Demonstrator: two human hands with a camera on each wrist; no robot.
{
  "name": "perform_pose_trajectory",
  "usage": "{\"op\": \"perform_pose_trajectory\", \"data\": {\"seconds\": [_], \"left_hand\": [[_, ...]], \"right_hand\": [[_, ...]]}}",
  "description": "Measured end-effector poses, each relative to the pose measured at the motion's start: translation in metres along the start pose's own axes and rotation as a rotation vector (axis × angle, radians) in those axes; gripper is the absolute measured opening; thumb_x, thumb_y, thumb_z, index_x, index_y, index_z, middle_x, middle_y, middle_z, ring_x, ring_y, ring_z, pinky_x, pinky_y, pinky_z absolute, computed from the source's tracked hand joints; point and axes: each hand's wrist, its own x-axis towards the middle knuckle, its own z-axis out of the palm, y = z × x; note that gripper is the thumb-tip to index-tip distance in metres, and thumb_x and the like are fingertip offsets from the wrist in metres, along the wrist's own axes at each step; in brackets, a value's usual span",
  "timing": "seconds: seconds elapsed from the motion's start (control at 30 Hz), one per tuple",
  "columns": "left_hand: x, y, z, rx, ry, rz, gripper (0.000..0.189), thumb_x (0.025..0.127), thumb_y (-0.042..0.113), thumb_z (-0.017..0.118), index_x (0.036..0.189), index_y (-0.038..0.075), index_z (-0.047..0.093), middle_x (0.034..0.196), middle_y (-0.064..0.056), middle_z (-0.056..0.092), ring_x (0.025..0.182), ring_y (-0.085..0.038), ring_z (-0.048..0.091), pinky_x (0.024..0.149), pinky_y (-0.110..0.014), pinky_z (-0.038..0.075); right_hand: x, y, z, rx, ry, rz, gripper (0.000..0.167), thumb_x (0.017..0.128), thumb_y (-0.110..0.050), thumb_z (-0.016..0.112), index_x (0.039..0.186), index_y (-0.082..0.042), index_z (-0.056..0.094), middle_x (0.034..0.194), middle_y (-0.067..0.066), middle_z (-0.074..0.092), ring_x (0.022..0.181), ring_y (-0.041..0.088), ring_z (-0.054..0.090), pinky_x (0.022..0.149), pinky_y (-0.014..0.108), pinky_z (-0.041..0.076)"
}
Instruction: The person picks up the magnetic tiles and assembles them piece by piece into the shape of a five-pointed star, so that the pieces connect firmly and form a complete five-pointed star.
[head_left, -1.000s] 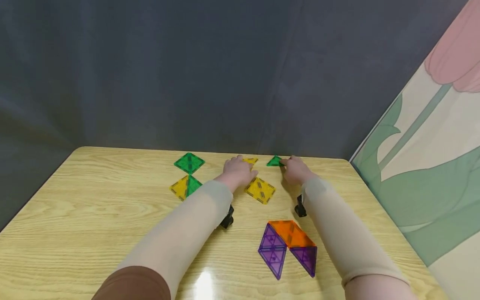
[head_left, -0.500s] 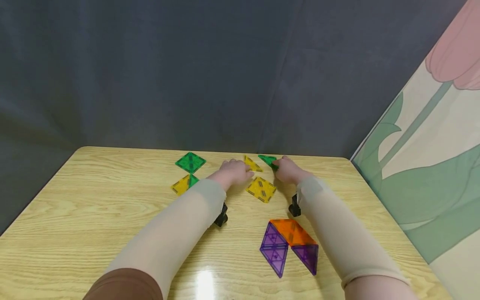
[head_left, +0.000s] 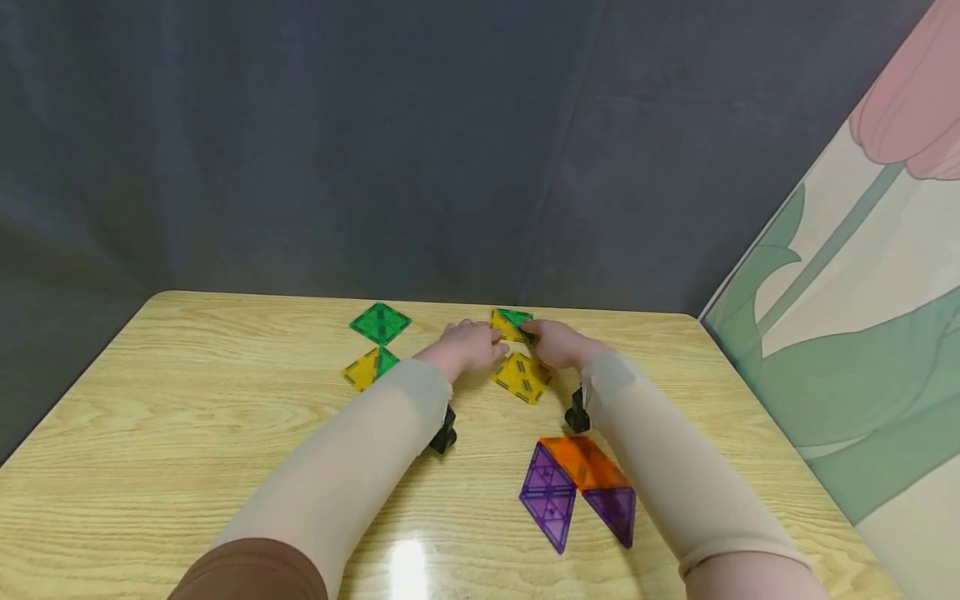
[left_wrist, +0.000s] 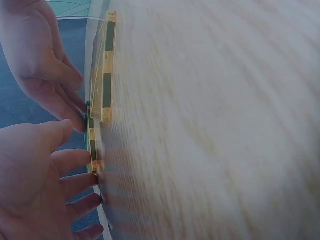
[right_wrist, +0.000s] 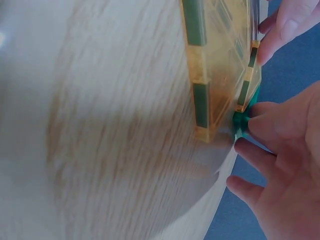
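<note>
Touching right hand (head_left: 561,344), green triangular tile (head_left: 516,317)

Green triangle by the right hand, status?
Right hand pinches green triangle. Left hand at yellow triangle. Triangles meet, exact alignment unclear. Nothing seen between them.

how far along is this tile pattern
Looks done: the green diamond, the partly hidden yellow-green diamond and the yellow diamond. In hand: the right hand pinches a green triangle against the yellow triangle the left hand touches. Probably remaining: settling that pair, perhaps filling the gap between the purple tiles.
</note>
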Motion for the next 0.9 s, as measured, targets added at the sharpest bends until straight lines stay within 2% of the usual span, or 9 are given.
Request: {"op": "perform_pose_trajectory", "data": {"seconds": [0.13,0.23,0.37,0.43,0.53,0.6,0.67,0.8,0.9], "left_hand": [[-0.001,0.001,-0.001,-0.018,-0.014,0.006,0.054,0.106,0.048,0.036,0.155,0.024,0.036,0.16,-0.004,0.029,0.147,-0.031,0.019,0.118,-0.054,0.01],[-0.002,0.002,-0.002,-0.017,-0.017,0.009,0.056,0.106,0.048,0.036,0.156,0.023,0.033,0.161,-0.003,0.026,0.147,-0.031,0.017,0.118,-0.054,0.008],[-0.002,0.001,0.0,-0.008,-0.02,0.005,0.06,0.106,0.049,0.033,0.158,0.02,0.025,0.163,-0.003,0.019,0.148,-0.031,0.013,0.118,-0.053,0.005],[-0.002,0.0,0.003,-0.025,-0.026,-0.001,0.061,0.106,0.049,0.031,0.159,0.02,0.021,0.164,-0.002,0.015,0.149,-0.03,0.01,0.118,-0.053,0.003],[-0.006,-0.001,0.005,-0.064,-0.033,-0.011,0.062,0.107,0.048,0.03,0.16,0.019,0.016,0.165,-0.001,0.008,0.149,-0.029,0.006,0.118,-0.053,0.002],[-0.014,0.002,0.003,-0.058,-0.028,-0.004,0.06,0.108,0.044,0.031,0.16,0.02,0.014,0.165,-0.001,0.004,0.15,-0.027,0.004,0.118,-0.053,0.001],[-0.025,0.008,0.001,0.004,-0.026,0.023,0.057,0.108,0.038,0.033,0.16,0.02,0.016,0.165,0.0,0.005,0.15,-0.026,0.005,0.118,-0.053,0.003],[-0.054,0.026,0.001,0.185,-0.059,0.114,0.051,0.107,0.029,0.038,0.157,0.023,0.028,0.164,0.002,0.016,0.149,-0.024,0.011,0.119,-0.052,0.007],[-0.07,0.034,0.009,0.236,-0.1,0.153,0.05,0.106,0.027,0.041,0.155,0.024,0.034,0.162,0.004,0.022,0.148,-0.023,0.015,0.118,-0.051,0.01]], "right_hand": [[-0.004,0.0,-0.001,0.024,-0.023,0.008,0.058,0.102,-0.003,0.04,0.157,-0.01,0.025,0.154,0.02,0.035,0.134,0.032,0.042,0.107,0.041,0.037],[-0.008,-0.001,-0.003,0.024,-0.011,-0.013,0.063,0.101,-0.002,0.04,0.159,-0.009,0.015,0.154,0.02,0.035,0.135,0.033,0.041,0.108,0.043,0.036],[-0.015,0.0,-0.004,0.048,-0.012,-0.034,0.064,0.103,-0.005,0.039,0.159,-0.008,0.009,0.154,0.018,0.034,0.142,0.035,0.03,0.115,0.049,0.026],[-0.018,0.002,-0.001,0.114,-0.021,-0.033,0.062,0.106,-0.008,0.037,0.16,-0.011,0.008,0.157,0.018,0.03,0.143,0.035,0.028,0.116,0.05,0.022],[-0.03,0.004,0.009,0.133,0.031,-0.065,0.061,0.107,-0.01,0.038,0.16,-0.01,0.008,0.16,0.018,0.023,0.144,0.035,0.024,0.117,0.052,0.018],[-0.044,0.004,0.013,0.115,0.076,-0.105,0.06,0.105,-0.005,0.04,0.159,-0.007,0.013,0.159,0.019,0.023,0.144,0.036,0.025,0.117,0.052,0.017],[-0.062,0.003,0.016,0.063,0.114,-0.183,0.057,0.103,0.001,0.042,0.156,0.0,0.022,0.156,0.021,0.031,0.142,0.037,0.029,0.116,0.051,0.021],[-0.095,0.004,0.021,-0.011,0.061,-0.267,0.048,0.101,0.005,0.043,0.148,0.005,0.039,0.148,0.023,0.042,0.137,0.039,0.037,0.113,0.052,0.029],[-0.107,0.006,0.027,-0.06,0.03,-0.235,0.047,0.101,0.003,0.045,0.148,0.002,0.042,0.151,0.022,0.039,0.139,0.04,0.034,0.113,0.054,0.027]]}}
